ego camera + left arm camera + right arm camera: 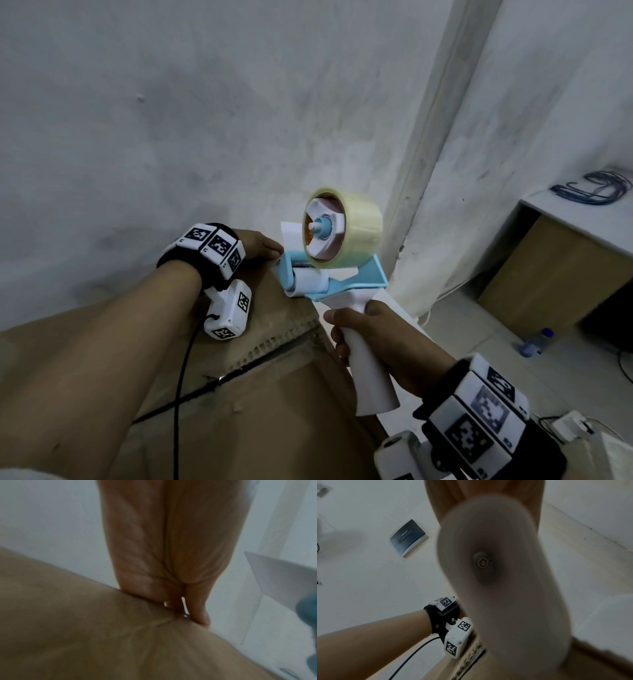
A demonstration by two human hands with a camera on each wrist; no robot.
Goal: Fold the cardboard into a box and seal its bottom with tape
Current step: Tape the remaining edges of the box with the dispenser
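so i'm at the taping step now. the box point(260, 404) is already folded up and sits bottom-up right under my arms, with the two bottom flaps meeting along a seam point(274, 349) that still looks bare and a bit gappy, corrugated edge showing.

my right hand point(373, 346) has its fingers wrapped tight around the white handle of the tape dispenser point(329, 274), the blue and white gun with a clear tape roll point(346, 229) on top. its roller end is sitting right at the far edge of the box, where the seam runs off. from the right wrist view it's mostly just the blurry butt of the handle, so no help there.

my left hand point(260, 246) is over at that same far edge, just beside the dispenser's nose. in the left wrist view the fingers point(197, 609) are pointing down together and pressing at the edge of the cardboard, right where some creases come together. i think i'm pinning the tape's loose end there, but it's blurry and clear tape doesn't show, so can't swear to it. they look straight-ish rather than curled around anything.

next move, as i figure it: keep the left fingers pressing that start down, then pull the gun back toward me along the seam with the roller firmly on the cardboard. main worry is drifting off the seam or the flaps springing apart.
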